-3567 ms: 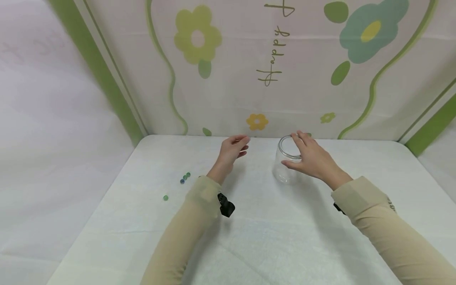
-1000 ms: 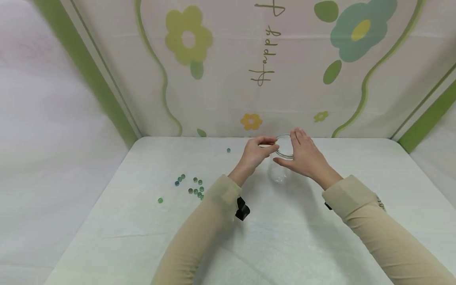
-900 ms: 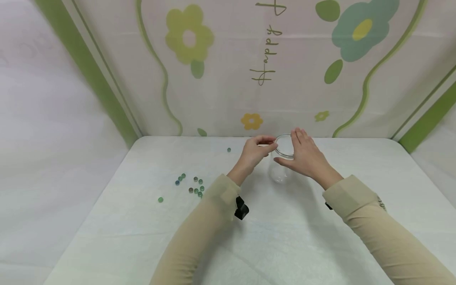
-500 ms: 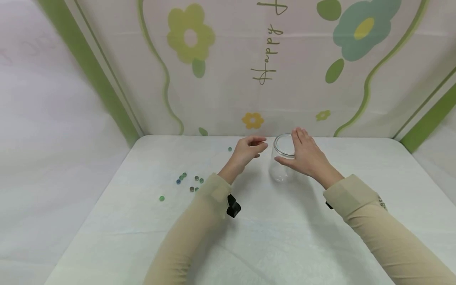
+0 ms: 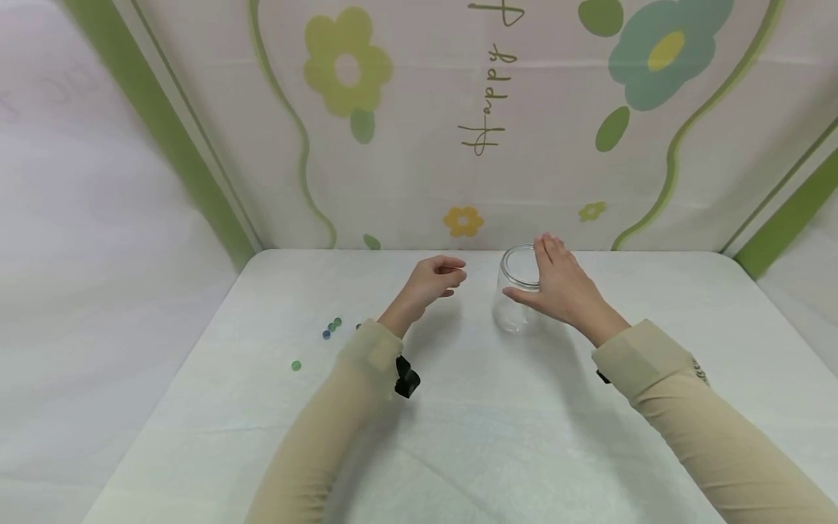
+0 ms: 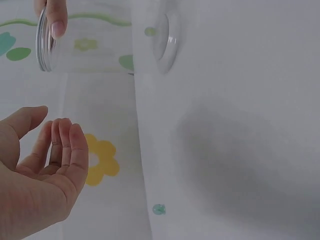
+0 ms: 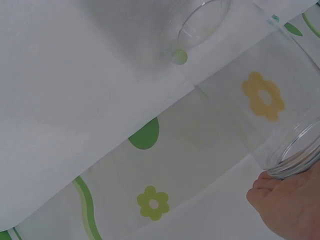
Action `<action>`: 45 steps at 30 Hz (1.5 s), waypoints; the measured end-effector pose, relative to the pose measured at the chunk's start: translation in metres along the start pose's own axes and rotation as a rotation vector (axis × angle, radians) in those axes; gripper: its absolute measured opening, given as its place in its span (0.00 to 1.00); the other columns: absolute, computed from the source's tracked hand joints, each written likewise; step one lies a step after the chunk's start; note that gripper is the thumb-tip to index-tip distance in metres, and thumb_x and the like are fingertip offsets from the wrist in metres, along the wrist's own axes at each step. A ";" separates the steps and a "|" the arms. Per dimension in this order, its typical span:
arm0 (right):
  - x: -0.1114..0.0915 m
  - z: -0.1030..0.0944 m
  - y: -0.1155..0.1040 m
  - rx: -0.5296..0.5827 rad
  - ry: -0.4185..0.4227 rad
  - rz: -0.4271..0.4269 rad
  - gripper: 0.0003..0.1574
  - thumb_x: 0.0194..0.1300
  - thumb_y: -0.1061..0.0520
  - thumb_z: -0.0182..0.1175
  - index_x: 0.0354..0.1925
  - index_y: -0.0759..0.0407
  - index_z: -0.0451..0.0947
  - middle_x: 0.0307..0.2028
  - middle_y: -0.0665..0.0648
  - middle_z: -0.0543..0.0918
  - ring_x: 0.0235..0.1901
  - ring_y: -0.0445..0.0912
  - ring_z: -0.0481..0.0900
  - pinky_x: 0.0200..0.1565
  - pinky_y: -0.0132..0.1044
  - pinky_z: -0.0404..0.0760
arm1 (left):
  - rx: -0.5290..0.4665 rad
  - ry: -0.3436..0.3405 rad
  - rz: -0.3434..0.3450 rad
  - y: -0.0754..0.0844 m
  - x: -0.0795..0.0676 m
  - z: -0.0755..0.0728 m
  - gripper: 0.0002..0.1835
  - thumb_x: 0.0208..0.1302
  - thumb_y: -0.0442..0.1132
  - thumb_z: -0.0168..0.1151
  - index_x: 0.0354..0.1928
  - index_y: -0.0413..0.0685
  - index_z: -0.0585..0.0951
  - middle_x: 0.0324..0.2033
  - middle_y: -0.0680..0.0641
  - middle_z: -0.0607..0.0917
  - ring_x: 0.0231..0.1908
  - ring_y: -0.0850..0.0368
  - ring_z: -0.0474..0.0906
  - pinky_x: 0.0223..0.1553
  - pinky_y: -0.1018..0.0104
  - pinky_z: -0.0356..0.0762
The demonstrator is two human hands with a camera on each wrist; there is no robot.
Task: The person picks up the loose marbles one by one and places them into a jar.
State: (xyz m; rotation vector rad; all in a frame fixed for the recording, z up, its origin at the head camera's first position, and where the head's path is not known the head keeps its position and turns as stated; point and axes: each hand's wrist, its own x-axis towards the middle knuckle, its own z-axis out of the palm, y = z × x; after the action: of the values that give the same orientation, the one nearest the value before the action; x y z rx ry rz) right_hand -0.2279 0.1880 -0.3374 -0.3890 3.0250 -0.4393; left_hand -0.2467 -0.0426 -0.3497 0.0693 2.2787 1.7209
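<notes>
In the head view a clear glass jar (image 5: 513,309) stands upright at the back of the table. My right hand (image 5: 563,287) holds it near the rim, thumb on the near side and fingers over the top edge. Left of the jar, apart from it, hovers my left hand (image 5: 422,287), loosely curled. The left wrist view shows that hand's thumb clear of the fingers (image 6: 75,150) and nothing held. A green marble (image 7: 179,56) appears at the jar's base; whether it is inside, I cannot tell. Another greenish marble (image 6: 159,209) lies on the table near its back edge.
Several marbles lie on the left of the white-covered table (image 5: 497,437): a blue one (image 5: 326,335) beside green ones, and a lone green marble (image 5: 296,365). My left forearm hides others. A flowered curtain (image 5: 406,160) rises behind the table.
My left hand was at the jar's rim about a second ago, fingertips together; it has moved away to the left and its fingers have loosened. The right hand stays on the jar.
</notes>
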 end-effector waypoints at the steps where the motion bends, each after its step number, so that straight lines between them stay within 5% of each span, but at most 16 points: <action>1: 0.000 0.000 0.000 0.003 -0.001 0.002 0.67 0.62 0.32 0.56 0.72 0.75 0.35 0.74 0.73 0.37 0.74 0.65 0.35 0.75 0.59 0.40 | 0.010 -0.001 -0.004 -0.002 -0.001 -0.002 0.17 0.67 0.38 0.58 0.57 0.45 0.77 0.48 0.45 0.81 0.49 0.49 0.78 0.51 0.65 0.82; 20: -0.001 0.000 0.001 0.005 0.013 -0.008 0.66 0.62 0.32 0.56 0.72 0.75 0.36 0.74 0.73 0.38 0.74 0.65 0.36 0.75 0.59 0.41 | 0.083 -0.011 -0.117 -0.030 -0.019 -0.071 0.22 0.71 0.41 0.53 0.63 0.41 0.71 0.61 0.39 0.74 0.60 0.46 0.73 0.61 0.58 0.77; 45: -0.001 0.001 0.001 0.002 0.013 -0.013 0.66 0.62 0.32 0.56 0.72 0.75 0.36 0.74 0.73 0.38 0.74 0.65 0.36 0.75 0.58 0.41 | 0.273 -0.116 -0.120 -0.074 -0.068 -0.157 0.25 0.72 0.39 0.49 0.64 0.30 0.65 0.63 0.31 0.68 0.61 0.38 0.70 0.58 0.57 0.79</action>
State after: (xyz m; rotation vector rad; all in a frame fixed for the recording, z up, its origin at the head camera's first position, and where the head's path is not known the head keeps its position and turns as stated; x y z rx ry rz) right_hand -0.2269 0.1894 -0.3388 -0.4080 3.0362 -0.4478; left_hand -0.2111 -0.2247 -0.3677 0.0833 2.3637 1.3059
